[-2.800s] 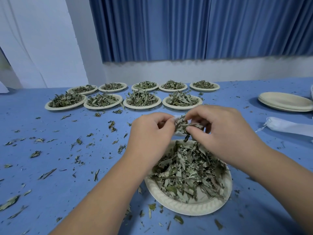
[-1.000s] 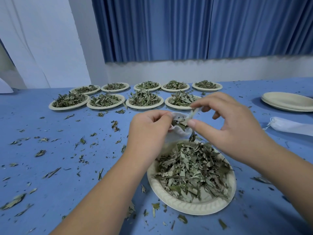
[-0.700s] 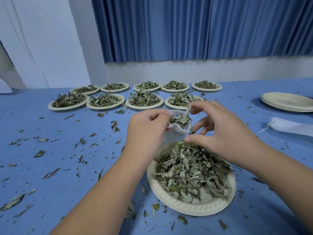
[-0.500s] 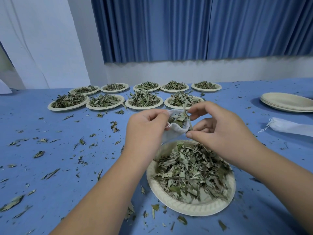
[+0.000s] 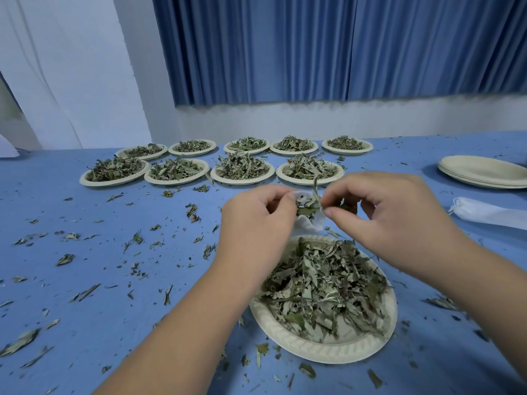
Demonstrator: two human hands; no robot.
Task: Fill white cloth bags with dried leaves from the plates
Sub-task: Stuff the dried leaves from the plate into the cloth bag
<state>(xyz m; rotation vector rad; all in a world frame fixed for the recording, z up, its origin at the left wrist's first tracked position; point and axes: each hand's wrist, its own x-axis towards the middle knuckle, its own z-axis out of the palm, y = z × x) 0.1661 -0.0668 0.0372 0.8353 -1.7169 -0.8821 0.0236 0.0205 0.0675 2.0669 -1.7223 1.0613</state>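
Being gripped at its rim by the curled fingers of the left hand [image 5: 253, 226], a white cloth bag [image 5: 307, 224] is held just beyond the near plate [image 5: 328, 354] of dried leaves [image 5: 328, 283], by the front edge of the tabletop [image 5: 99, 309]. A leaf sprig [image 5: 315, 189] is pinched at the bag's mouth by the right hand [image 5: 396, 220]. Nine filled plates [image 5: 242, 182] are ranged along the far edge; a second bag [image 5: 490, 213] and stacked empty plates [image 5: 484, 172] lie at the right edge.

A pleated blue curtain [image 5: 328, 47] hangs over a white wall [image 5: 285, 118] behind the blue-covered table [image 5: 85, 280].
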